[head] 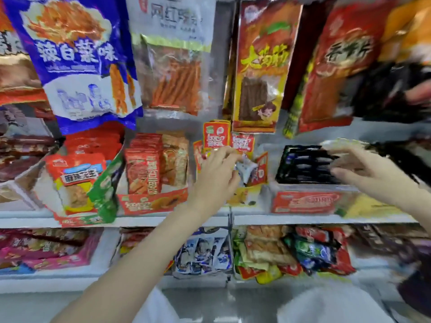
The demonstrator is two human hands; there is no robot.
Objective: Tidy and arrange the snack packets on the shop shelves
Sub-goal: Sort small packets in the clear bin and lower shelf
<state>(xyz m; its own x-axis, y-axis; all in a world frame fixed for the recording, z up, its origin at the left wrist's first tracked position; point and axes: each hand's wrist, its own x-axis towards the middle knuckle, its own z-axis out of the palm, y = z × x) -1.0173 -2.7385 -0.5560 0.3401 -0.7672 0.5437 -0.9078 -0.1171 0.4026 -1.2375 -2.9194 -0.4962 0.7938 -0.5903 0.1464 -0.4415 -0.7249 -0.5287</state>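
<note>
My left hand (215, 173) reaches to the middle shelf and pinches a small white and blue packet (246, 167) in front of a box of small red packets (217, 135). My right hand (363, 169) hovers with fingers spread over a box of dark packets (303, 164) at the right; it is blurred and holds nothing I can make out. Large hanging packets fill the top: a blue one (77, 57), a clear one with orange sticks (175, 73), a red and yellow one (261, 66).
The white middle shelf edge (163, 220) carries open cartons of red and orange packets (144, 169) and a red and green packet (77, 183) leaning over the front. The lower shelf holds pink boxes (44, 250), blue-white packets (205, 250) and a loose mixed heap (291, 250).
</note>
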